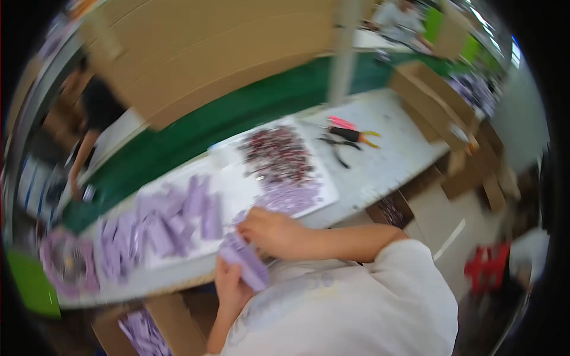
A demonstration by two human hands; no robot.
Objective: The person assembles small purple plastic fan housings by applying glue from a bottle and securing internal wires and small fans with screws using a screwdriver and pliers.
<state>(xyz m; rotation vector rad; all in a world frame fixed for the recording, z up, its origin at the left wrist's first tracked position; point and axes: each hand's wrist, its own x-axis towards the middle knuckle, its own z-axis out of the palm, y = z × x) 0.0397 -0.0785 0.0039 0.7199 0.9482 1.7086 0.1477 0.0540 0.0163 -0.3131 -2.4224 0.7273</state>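
Note:
A light purple plastic casing (248, 265), long and box-shaped, is tilted in front of my body. My left hand (230, 286) is closed round its lower side. At its upper end my right hand (268, 232) has the fingers pinched together; whatever they hold is too small or hidden to make out. Just beyond the right hand, a white tray (325, 207) bears small purple pieces (291, 197) and a heap of small dark red and silvery parts (276, 153). To the left, several similar purple casings (160, 228) lie piled on the worktable.
Dark-handled pliers (339, 151), an orange-and-black tool (351, 135) and a pink object (341, 122) lie right of the tray. Cardboard boxes (436, 104) stand farther right. A round purple fan-like object (68, 264) is far left. Beyond runs a green belt (243, 101); a person (98, 110) works across it.

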